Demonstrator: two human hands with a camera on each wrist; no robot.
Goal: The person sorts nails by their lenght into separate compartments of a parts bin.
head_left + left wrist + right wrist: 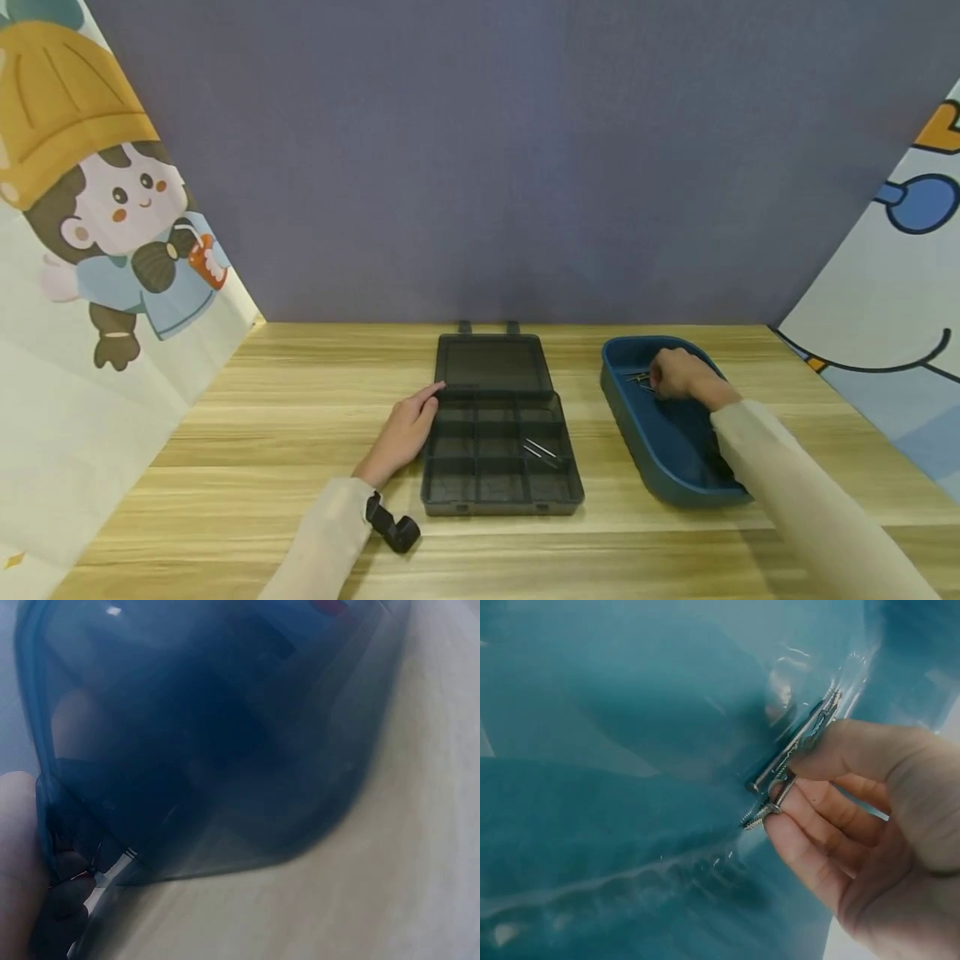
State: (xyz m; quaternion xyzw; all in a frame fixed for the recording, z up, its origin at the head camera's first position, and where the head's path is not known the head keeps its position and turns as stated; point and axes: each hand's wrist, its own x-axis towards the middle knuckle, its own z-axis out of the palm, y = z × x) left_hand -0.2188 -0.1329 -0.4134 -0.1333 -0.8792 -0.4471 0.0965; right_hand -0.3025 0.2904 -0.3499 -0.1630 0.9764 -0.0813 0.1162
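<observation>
A dark translucent compartment box [501,510] lies on the table, its lid [492,362] laid back behind it. My left hand [401,433] rests along the box's left edge, fingertips near the hinge; in the left wrist view the box wall [225,780] fills much of the picture. Two thin metal pieces [540,448] lie in the right-hand compartment of the middle row. My right hand [678,375] reaches into a blue tray [637,433] and pinches a metal screw [784,791] between thumb and fingers. More screws [795,746] lie against the fingertips.
The tray stands to the right of the box on a wood-grain table [300,408]. A grey-blue panel [525,167] rises behind the table, with cartoon-printed panels [150,233] at both sides. A black strap with a small device [393,525] sits on the left wrist.
</observation>
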